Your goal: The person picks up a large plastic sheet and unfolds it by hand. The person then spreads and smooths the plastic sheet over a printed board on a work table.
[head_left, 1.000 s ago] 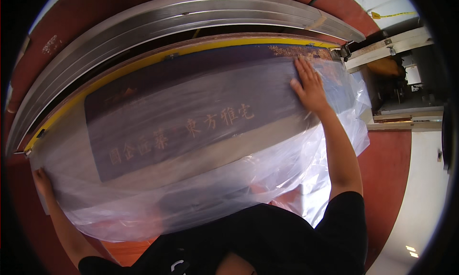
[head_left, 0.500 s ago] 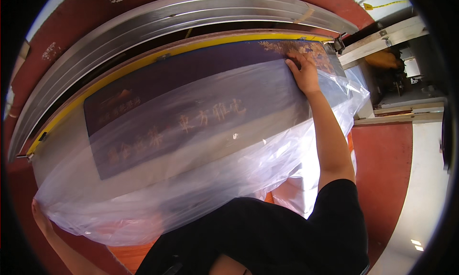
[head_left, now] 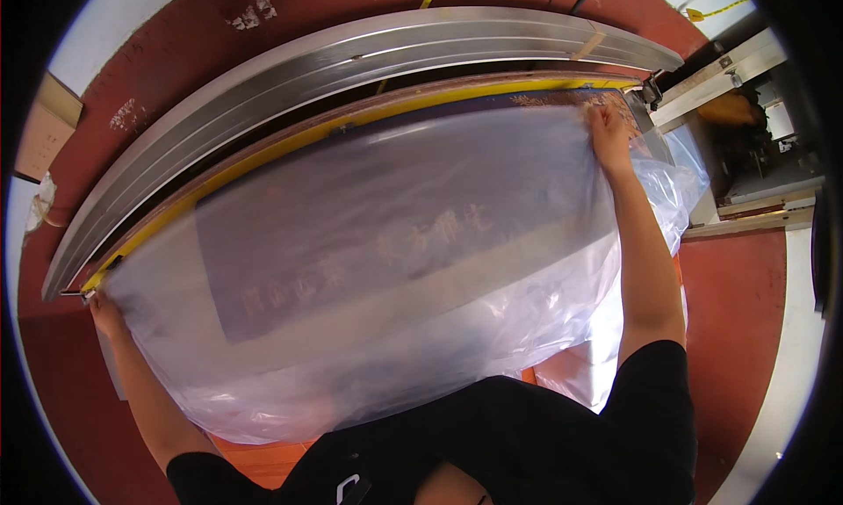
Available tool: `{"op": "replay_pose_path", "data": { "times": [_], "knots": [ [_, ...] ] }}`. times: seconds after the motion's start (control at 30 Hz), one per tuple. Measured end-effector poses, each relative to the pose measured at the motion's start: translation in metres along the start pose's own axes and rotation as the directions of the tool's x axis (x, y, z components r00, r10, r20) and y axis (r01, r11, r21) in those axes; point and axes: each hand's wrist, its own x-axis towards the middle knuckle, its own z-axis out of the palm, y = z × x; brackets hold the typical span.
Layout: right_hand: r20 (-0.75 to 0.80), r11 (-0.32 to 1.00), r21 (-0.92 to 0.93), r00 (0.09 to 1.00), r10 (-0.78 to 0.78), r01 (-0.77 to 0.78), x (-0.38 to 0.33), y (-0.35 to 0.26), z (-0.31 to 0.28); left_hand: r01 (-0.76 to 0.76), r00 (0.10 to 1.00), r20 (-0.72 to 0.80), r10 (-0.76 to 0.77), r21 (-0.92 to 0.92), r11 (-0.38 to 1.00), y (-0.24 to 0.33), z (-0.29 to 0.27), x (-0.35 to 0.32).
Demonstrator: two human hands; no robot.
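Observation:
A clear plastic sheet (head_left: 421, 329) lies over a flat board that carries a dark purple printed panel (head_left: 527, 101) with tan lettering and leaf patterns. My left hand (head_left: 107, 316) is closed on the sheet's left corner, beside the end of a yellow bar (head_left: 255, 158). At the far right corner my right hand (head_left: 610, 136) has its fingers curled round the sheet's upper edge, over the leaf pattern. Between my hands the sheet is drawn fairly smooth. Its near part hangs in loose folds toward my body.
A long grey metal beam (head_left: 351, 57) runs behind the yellow bar. On the right stand a pale metal frame (head_left: 720, 83) and dark machinery (head_left: 738, 145). A cardboard box (head_left: 44, 127) is at the far left, and red floor (head_left: 733, 303) shows around the table.
My left hand has moved up and away from me to the yellow bar's end, drawing the sheet over more of the panel. My right hand, earlier spread on the panel, now grips the sheet.

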Motion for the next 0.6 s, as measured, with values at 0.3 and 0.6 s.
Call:
{"op": "replay_pose_path", "data": {
  "times": [0.3, 0.6],
  "knots": [
    [-0.239, 0.969, -0.155, 0.959, 0.151, -0.192, 0.063, -0.001, 0.04, 0.01, 0.972, 0.234, -0.013, 0.013, 1.0, -0.138, 0.084, 0.108],
    [-0.387, 0.952, -0.097, 0.893, 0.232, -0.29, 0.053, -0.003, 0.049, -0.376, 0.915, 0.4, 0.061, 0.786, 0.491, -0.215, 0.082, 0.189]
  ]
}}
